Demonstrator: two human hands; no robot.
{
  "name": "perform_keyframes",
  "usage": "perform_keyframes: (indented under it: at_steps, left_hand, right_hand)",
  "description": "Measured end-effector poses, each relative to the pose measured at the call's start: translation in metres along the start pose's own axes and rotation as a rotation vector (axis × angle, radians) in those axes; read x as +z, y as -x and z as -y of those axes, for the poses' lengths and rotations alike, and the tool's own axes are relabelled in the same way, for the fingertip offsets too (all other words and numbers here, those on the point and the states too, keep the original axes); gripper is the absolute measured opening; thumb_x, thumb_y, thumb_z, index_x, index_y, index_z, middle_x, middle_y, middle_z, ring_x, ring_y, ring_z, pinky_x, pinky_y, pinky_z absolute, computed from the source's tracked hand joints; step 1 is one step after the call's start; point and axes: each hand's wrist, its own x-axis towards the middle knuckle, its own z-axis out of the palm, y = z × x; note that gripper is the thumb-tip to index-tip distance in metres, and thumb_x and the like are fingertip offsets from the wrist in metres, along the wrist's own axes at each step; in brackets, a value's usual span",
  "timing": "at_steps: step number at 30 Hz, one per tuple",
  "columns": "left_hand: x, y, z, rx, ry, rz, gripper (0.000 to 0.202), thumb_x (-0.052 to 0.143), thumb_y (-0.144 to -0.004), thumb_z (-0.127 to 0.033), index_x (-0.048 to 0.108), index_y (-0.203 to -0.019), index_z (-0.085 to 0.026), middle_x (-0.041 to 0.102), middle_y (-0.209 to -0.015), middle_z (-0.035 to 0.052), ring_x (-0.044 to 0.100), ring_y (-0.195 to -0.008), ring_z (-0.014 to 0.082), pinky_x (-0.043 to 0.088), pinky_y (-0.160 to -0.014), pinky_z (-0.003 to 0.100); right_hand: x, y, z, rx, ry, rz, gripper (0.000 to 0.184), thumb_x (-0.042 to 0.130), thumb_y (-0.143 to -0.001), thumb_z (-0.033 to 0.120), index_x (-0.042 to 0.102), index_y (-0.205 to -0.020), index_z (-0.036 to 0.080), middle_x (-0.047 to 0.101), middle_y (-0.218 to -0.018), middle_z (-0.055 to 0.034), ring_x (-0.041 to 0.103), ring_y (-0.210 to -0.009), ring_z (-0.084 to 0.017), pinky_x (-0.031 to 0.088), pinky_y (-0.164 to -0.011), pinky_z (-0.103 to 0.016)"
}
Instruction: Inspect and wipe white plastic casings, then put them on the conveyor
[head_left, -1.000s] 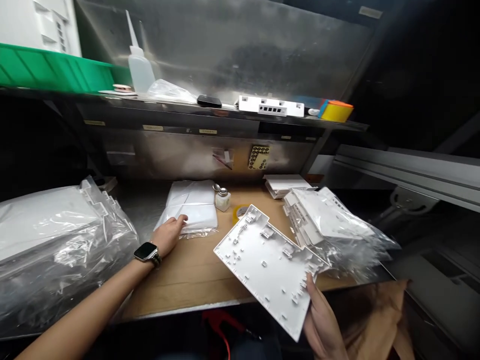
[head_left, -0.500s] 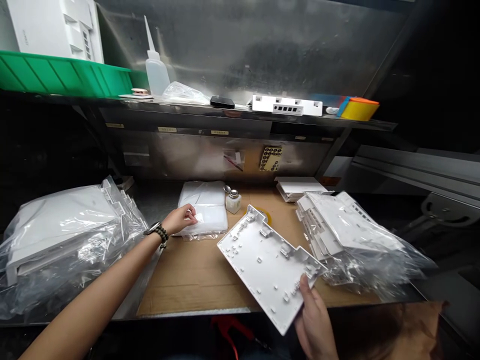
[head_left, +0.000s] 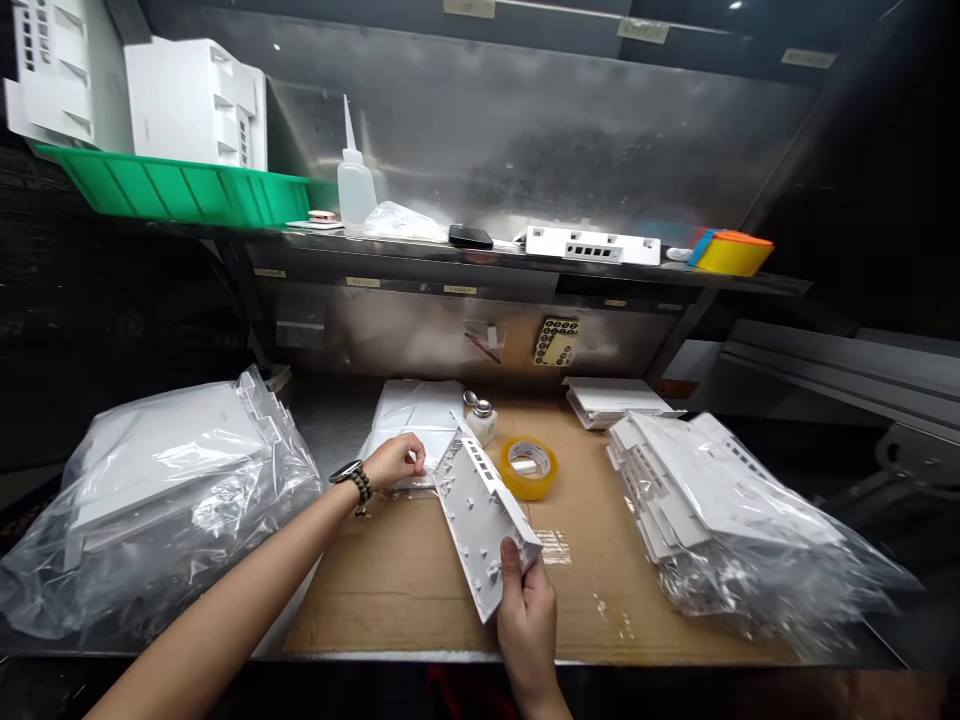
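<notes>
My right hand (head_left: 527, 620) grips a white plastic housing panel (head_left: 476, 530) by its near end, thumb on the inner face. The panel is tilted, showing small clips and a row of square ports along one edge. My left hand (head_left: 397, 461), with a watch and beaded bracelet at the wrist, is closed in a pinch over the near part of a stack of white sheets in clear plastic (head_left: 420, 402). Whatever its fingertips hold is too small to make out. Behind the panel stands a small bottle with a metal cap (head_left: 481, 424). A roll of yellow tape (head_left: 529, 470) lies right of the panel.
Bagged white housings (head_left: 172, 450) lie at the left, and more bagged housings (head_left: 705, 490) at the right. White panels (head_left: 611, 398) are stacked at the back right. Above, a shelf holds a green tray (head_left: 187, 192), a squeeze bottle (head_left: 355, 190) and a white housing (head_left: 592, 245).
My right hand has brought the panel leftward and turned it more edge-on, uncovering the tape roll. My left hand remains pinched by the white sheets. The whole view has shifted slightly.
</notes>
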Motion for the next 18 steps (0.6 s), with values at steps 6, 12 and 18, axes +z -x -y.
perform_keyframes:
  at_steps: [6, 12, 18]
  left_hand:
    - [-0.038, -0.011, -0.012, 0.033, -0.247, -0.230, 0.027, 0.047, -0.097, -0.006, 0.073, -0.094, -0.013, 0.060, -0.141, 0.0125, 0.050, -0.131, 0.0296, 0.042, -0.110, 0.056]
    - [-0.047, -0.021, -0.032, 0.181, -0.185, -0.082, 0.073, 0.052, -0.078, 0.005, 0.055, -0.146, -0.021, 0.049, -0.156, 0.0074, 0.053, -0.137, 0.0249, 0.044, -0.115, 0.044]
    - [-0.037, -0.010, -0.070, 0.285, 0.001, -0.039, 0.071, 0.055, -0.078, -0.010, 0.052, -0.149, -0.019, 0.054, -0.152, 0.0070, 0.070, -0.080, 0.0127, 0.056, -0.061, 0.022]
  right_hand:
    - [-0.003, -0.004, -0.003, 0.042, 0.002, -0.033, 0.078, 0.054, -0.084, 0.081, 0.067, -0.117, 0.012, 0.067, -0.131, -0.0189, 0.057, -0.134, -0.031, 0.049, -0.106, -0.033]
    - [-0.003, 0.001, -0.009, -0.047, -0.017, -0.264, 0.084, 0.058, -0.082, 0.081, 0.066, -0.119, 0.006, 0.069, -0.123, -0.0223, 0.066, -0.120, -0.033, 0.056, -0.094, -0.034]
    - [0.004, 0.026, -0.017, -0.051, 0.019, -0.268, 0.085, 0.051, -0.088, 0.080, 0.062, -0.127, 0.005, 0.073, -0.113, -0.0205, 0.069, -0.112, -0.033, 0.053, -0.093, -0.035]
